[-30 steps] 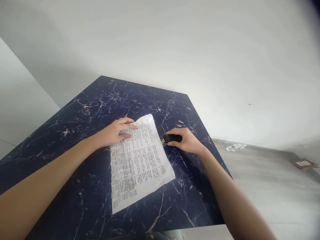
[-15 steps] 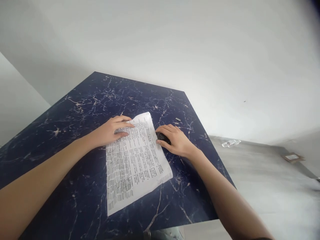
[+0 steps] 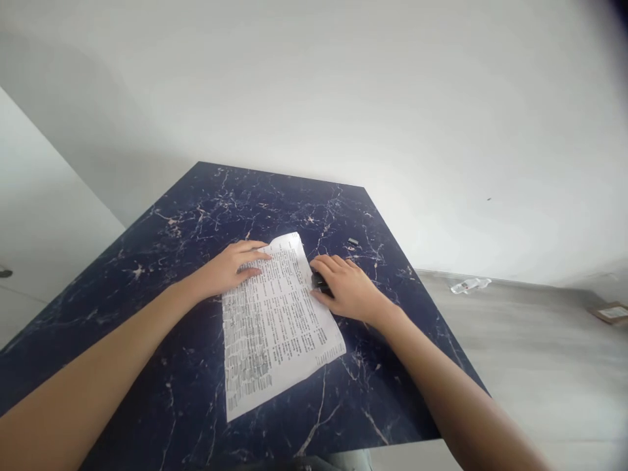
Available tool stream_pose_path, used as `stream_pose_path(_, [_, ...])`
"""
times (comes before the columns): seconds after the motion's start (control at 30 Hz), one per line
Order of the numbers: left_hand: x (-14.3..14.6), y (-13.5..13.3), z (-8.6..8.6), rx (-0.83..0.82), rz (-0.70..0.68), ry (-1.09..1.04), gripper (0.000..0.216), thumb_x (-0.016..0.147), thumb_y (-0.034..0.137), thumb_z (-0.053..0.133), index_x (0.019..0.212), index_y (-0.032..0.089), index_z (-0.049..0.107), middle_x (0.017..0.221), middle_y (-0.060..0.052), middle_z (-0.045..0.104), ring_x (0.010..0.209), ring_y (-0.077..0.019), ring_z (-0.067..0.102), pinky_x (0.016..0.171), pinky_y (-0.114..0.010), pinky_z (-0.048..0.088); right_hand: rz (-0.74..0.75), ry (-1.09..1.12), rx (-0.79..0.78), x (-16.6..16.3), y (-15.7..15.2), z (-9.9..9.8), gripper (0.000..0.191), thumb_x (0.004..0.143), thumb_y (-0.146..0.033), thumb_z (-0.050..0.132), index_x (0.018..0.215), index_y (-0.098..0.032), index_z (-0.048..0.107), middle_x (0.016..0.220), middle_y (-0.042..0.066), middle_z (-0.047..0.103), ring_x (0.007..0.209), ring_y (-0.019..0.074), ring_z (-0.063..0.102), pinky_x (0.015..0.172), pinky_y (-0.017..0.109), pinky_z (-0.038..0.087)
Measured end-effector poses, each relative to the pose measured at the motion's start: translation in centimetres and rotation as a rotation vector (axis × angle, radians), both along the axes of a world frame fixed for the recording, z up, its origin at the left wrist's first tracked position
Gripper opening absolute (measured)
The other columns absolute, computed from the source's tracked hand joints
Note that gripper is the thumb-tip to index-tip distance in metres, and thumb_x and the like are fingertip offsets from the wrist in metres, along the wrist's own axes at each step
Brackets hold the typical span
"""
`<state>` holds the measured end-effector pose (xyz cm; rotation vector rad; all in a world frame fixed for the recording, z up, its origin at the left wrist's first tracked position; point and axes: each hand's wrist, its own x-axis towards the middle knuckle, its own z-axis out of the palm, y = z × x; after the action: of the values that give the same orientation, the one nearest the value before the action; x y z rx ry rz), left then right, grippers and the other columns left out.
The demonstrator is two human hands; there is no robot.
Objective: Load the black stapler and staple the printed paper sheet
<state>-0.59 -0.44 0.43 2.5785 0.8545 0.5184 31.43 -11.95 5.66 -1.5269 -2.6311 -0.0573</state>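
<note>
A printed sheet of paper (image 3: 289, 320) lies at a slant on the dark blue marbled table (image 3: 275, 438), its far end slightly curled. My left hand (image 3: 238, 265) rests flat with fingers spread on the sheet's upper left edge. Against the opposite edge, my right hand (image 3: 346, 284) is curled around a compact black object (image 3: 320, 281). Palm and fingers cover most of that object, so its kind cannot be made out. Just beyond the right hand, a small grey strip-like piece (image 3: 353, 241) sits on the tabletop.
A pale wall (image 3: 314, 98) rises behind the table. On the grey floor (image 3: 530, 353) to the right lie a clear plastic item (image 3: 470, 286) and a brown box-like thing (image 3: 611, 313) at the picture's edge.
The view has shifted, so the table and both hands appear a little lower and farther right. Both hands keep their places at the paper, the right one still around the black object.
</note>
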Motion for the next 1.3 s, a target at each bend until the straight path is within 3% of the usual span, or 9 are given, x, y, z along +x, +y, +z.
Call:
stream_pose_path(0.23, [-0.4, 0.2, -0.1, -0.019, 0.050, 0.056, 0.040, 0.105, 0.049, 0.050, 0.141, 0.037, 0.063, 0.165, -0.002, 0.040, 0.153, -0.0351, 0.033, 0.121, -0.067, 0.029, -0.187, 0.056, -0.099, 5.6, 1.2, 0.3, 0.019, 0.095, -0.034, 0.060, 0.110, -0.023, 0.060, 0.099, 0.006, 0.071, 0.082, 0.0223, 0.063, 0.061, 0.030, 0.036])
stream_pose_path(0.4, [1.4, -1.6, 0.6, 0.133, 0.063, 0.012, 0.041, 0.110, 0.043, 0.039, 0.141, 0.032, 0.064, 0.166, -0.003, 0.040, 0.155, -0.0312, 0.032, 0.127, -0.062, 0.021, -0.396, 0.069, -0.130, 5.0, 1.4, 0.2, 0.025, 0.091, -0.046, 0.061, 0.089, -0.021, 0.063, 0.079, 0.005, 0.068, 0.060, 0.0166, 0.055, 0.054, 0.029, 0.032])
stream_pose_path(0.5, [4.0, -4.3, 0.7, 0.103, -0.018, 0.086, 0.048, 0.111, 0.047, 0.035, 0.156, 0.035, 0.046, 0.171, 0.000, 0.030, 0.157, -0.0280, 0.028, 0.129, -0.056, 0.021, -0.534, 0.085, -0.106, 3.6, 1.2, -0.3, 0.027, 0.090, -0.047, 0.060, 0.087, -0.020, 0.064, 0.074, 0.005, 0.065, 0.056, 0.0158, 0.053, 0.053, 0.030, 0.031])
stream_pose_path(0.63, [6.3, -6.8, 0.5, 0.017, -0.210, 0.249, 0.070, 0.105, 0.064, 0.038, 0.166, 0.041, 0.014, 0.174, 0.004, 0.009, 0.160, -0.0320, 0.012, 0.131, -0.058, 0.010, -0.637, 0.090, -0.040, 2.1, 1.0, -1.2, 0.025, 0.092, -0.043, 0.057, 0.091, -0.019, 0.064, 0.079, 0.008, 0.068, 0.060, 0.0177, 0.057, 0.055, 0.030, 0.031])
stream_pose_path(0.97, [6.3, -6.8, 1.0, 0.083, -0.276, 0.377, 0.067, 0.108, 0.059, 0.030, 0.165, 0.040, -0.001, 0.173, 0.005, 0.002, 0.161, -0.0299, 0.003, 0.131, -0.055, 0.001, -0.485, 0.183, -0.086, 3.4, 0.0, 1.1, 0.066, 0.083, -0.061, 0.072, 0.129, -0.016, 0.057, 0.120, 0.018, 0.068, 0.097, 0.0331, 0.068, 0.071, 0.038, 0.048])
stream_pose_path(1.03, [6.3, -6.7, 0.9, 0.110, -0.303, 0.368, 0.066, 0.110, 0.056, 0.030, 0.166, 0.039, 0.000, 0.173, 0.005, 0.005, 0.161, -0.0284, 0.006, 0.131, -0.052, 0.002, -0.488, 0.274, 0.050, 4.4, -2.5, 2.3, 0.069, 0.086, -0.058, 0.070, 0.139, -0.019, 0.051, 0.129, 0.017, 0.064, 0.104, 0.0332, 0.067, 0.076, 0.040, 0.052])
stream_pose_path(1.13, [6.4, -6.3, 0.3, 0.118, -0.357, 0.350, 0.067, 0.109, 0.052, 0.036, 0.166, 0.038, 0.004, 0.173, 0.005, 0.013, 0.161, -0.0265, 0.013, 0.132, -0.048, 0.004, -0.563, 0.419, 0.476, 7.2, -8.7, 2.0, 0.038, 0.098, -0.044, 0.055, 0.131, -0.023, 0.054, 0.122, 0.013, 0.064, 0.103, 0.0274, 0.067, 0.081, 0.041, 0.053])
stream_pose_path(1.23, [6.2, -5.6, -0.6, 0.100, -0.343, 0.277, 0.069, 0.107, 0.053, 0.043, 0.166, 0.039, 0.010, 0.172, 0.005, 0.018, 0.159, -0.0285, 0.021, 0.131, -0.050, 0.005, -0.809, 0.408, 1.039, 11.4, -16.1, -2.1, 0.022, 0.101, -0.036, 0.037, 0.104, -0.023, 0.055, 0.091, 0.012, 0.061, 0.089, 0.0287, 0.066, 0.074, 0.045, 0.052])
stream_pose_path(1.3, [6.1, -5.3, -1.0, 0.087, -0.276, 0.225, 0.067, 0.108, 0.053, 0.039, 0.167, 0.036, 0.011, 0.173, 0.005, 0.017, 0.159, -0.0292, 0.022, 0.131, -0.051, 0.008, -1.046, 0.375, 1.068, 14.0, -20.2, -5.7, 0.020, 0.100, -0.036, 0.037, 0.095, -0.023, 0.052, 0.083, 0.010, 0.058, 0.083, 0.0291, 0.064, 0.072, 0.045, 0.052])
